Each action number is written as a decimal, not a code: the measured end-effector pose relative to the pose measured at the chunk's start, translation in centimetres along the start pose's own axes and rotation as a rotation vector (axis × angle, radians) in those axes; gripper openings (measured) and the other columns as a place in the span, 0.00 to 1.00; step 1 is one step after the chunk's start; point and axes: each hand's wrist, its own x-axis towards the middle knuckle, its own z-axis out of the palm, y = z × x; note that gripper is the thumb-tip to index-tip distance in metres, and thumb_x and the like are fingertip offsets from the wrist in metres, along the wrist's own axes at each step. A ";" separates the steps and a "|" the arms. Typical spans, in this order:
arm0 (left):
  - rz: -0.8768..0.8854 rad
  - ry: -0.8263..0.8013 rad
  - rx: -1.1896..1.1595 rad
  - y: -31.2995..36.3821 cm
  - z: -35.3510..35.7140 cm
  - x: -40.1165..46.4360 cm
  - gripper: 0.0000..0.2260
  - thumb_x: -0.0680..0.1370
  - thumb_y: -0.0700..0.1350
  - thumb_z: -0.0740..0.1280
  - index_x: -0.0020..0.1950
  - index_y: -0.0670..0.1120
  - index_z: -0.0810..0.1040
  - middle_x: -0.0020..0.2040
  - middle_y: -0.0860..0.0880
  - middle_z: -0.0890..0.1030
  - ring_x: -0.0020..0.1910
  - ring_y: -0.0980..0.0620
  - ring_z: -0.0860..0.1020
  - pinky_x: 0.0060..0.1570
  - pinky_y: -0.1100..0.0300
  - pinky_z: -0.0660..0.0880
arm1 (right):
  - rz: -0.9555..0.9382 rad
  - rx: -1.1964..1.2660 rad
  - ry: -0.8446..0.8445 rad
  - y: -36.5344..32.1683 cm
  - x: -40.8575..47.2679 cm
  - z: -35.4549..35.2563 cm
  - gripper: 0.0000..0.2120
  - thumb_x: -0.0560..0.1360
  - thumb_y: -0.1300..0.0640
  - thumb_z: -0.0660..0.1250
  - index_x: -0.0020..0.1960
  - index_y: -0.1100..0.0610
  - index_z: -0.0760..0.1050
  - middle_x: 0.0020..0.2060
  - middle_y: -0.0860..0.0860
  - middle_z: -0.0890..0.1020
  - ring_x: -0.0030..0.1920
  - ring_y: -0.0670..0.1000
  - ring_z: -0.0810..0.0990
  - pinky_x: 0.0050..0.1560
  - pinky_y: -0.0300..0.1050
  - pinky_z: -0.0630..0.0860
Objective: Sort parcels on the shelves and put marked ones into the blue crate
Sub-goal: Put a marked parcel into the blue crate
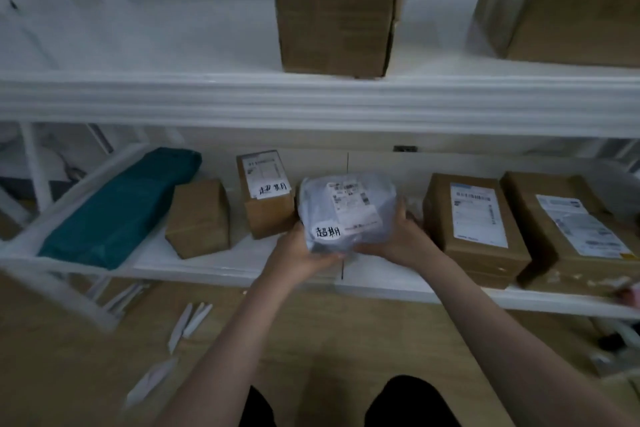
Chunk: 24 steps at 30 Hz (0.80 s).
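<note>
Both hands had it: the left hand (300, 251) and right hand (398, 236), fingers curled, gripped the grey plastic mailer bag (346, 210) with its handwritten white sticker (328, 231), held just above the white lower shelf (221, 269), between the marked small cardboard box (265, 196) and a labelled brown carton (476, 225).

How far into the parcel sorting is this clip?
Done: nothing checkable; no blue crate in view. In hand: left hand and right hand grip the grey marked bag over the lower shelf. Left: a marked small box remains there.
</note>
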 end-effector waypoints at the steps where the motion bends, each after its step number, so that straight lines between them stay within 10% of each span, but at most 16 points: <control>1: -0.007 0.019 0.001 0.0 0.5 0.0 0.38 0.62 0.76 0.73 0.68 0.63 0.74 0.61 0.65 0.81 0.61 0.62 0.79 0.60 0.53 0.79 | 0.019 0.021 0.003 0.4 0.0 0.4 0.82 0.48 0.19 0.70 0.77 0.66 0.31 0.77 0.62 0.59 0.75 0.61 0.63 0.72 0.53 0.65; 11: -0.039 0.148 0.100 -0.3 1.8 -1.2 0.21 0.72 0.54 0.78 0.63 0.51 0.80 0.56 0.55 0.85 0.54 0.56 0.81 0.45 0.65 0.75 | 0.004 0.147 0.068 2.8 -1.6 1.4 0.30 0.67 0.54 0.81 0.65 0.62 0.77 0.57 0.55 0.83 0.57 0.54 0.82 0.52 0.45 0.78; 15: 0.006 0.288 0.111 0.8 1.9 -2.3 0.20 0.73 0.55 0.77 0.61 0.49 0.79 0.52 0.54 0.85 0.51 0.54 0.82 0.43 0.59 0.79 | 0.022 0.140 0.134 2.5 -2.8 1.3 0.35 0.62 0.45 0.80 0.61 0.62 0.75 0.52 0.55 0.81 0.52 0.55 0.82 0.40 0.43 0.73; 24: 0.187 0.551 -0.097 3.4 0.5 -5.9 0.25 0.73 0.47 0.78 0.68 0.50 0.74 0.59 0.55 0.82 0.58 0.58 0.80 0.53 0.55 0.81 | -0.266 0.162 0.602 -1.8 -8.9 -1.9 0.38 0.68 0.55 0.79 0.71 0.62 0.65 0.60 0.54 0.72 0.62 0.55 0.69 0.61 0.48 0.70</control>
